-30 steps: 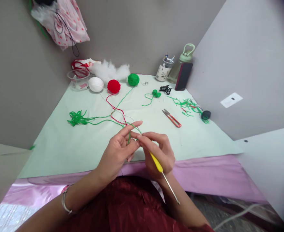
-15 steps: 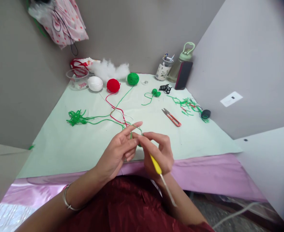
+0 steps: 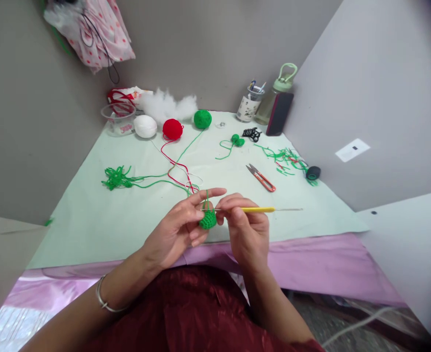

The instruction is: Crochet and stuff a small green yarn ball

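My left hand point(image 3: 180, 222) pinches a small green crochet piece point(image 3: 208, 220) between thumb and fingers, and its raised index finger carries a strand of green yarn. In my right hand point(image 3: 248, 227) is a crochet hook with a yellow handle point(image 3: 257, 209), held nearly level between thumb and fingers. The hook's thin metal end passes across the top of the crochet piece, at the yarn. Its other metal end points right. Green, red and white strands lead from near my left hand back over the table.
Behind are a white yarn ball point(image 3: 145, 127), a red yarn ball point(image 3: 172, 129), a green yarn ball point(image 3: 202, 119) and white stuffing point(image 3: 167, 105). Green yarn point(image 3: 117, 178) lies tangled at left. Orange thread snips point(image 3: 261, 178), yarn scraps point(image 3: 283, 156) and a bottle point(image 3: 274, 102) are at right.
My right hand has turned the hook from pointing steeply down toward me to nearly level. The green crochet piece, mostly hidden before, now shows between my hands.
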Available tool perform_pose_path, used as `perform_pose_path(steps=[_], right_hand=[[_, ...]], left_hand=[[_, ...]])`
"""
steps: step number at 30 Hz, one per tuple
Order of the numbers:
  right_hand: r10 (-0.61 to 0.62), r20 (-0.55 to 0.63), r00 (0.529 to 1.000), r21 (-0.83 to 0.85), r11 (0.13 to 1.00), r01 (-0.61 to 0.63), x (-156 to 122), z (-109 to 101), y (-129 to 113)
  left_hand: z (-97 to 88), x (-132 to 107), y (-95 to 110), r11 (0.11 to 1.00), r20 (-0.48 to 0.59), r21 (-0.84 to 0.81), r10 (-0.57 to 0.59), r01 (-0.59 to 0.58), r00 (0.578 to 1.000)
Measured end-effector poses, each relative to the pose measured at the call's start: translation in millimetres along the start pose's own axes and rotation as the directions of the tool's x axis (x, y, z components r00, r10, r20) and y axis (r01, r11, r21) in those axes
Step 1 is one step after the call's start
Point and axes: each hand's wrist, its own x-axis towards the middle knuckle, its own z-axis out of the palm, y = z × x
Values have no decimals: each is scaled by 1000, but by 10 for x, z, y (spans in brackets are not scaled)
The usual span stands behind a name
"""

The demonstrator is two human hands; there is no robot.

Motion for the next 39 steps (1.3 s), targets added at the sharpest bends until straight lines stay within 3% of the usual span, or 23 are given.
perform_pose_path(steps=[9, 13, 16, 23, 29, 34, 39], right_hand=[[1, -80, 997, -13, 1000, -2, 22, 8, -40], [80, -126, 989, 40, 996, -75, 59, -9, -46], [107, -110, 988, 54, 993, -102, 61, -14, -46], [-61, -30, 998, -212, 976, 53, 7, -21, -11], [19, -101, 995, -118, 993, -30, 56, -41, -39], [32, -79, 996, -114, 993, -41, 73, -35, -90], [-53, -27, 998, -268, 962, 44, 18, -57, -149]], left_hand=[[10, -1, 64, 998, -1, -53, -32, 32, 999], [4, 4, 106, 996, 0, -73, -51, 51, 999], [-5, 9, 70, 1000, -18, 10, 10, -9, 1000], [-59, -28, -37, 927, -7, 354, 134, -122, 991], [-87, -53, 14, 893, -68, 426, 194, -147, 979], [-107, -60, 5, 886, -81, 437, 211, -155, 974], [-113, -77, 10, 841, -94, 516, 246, -164, 965]])
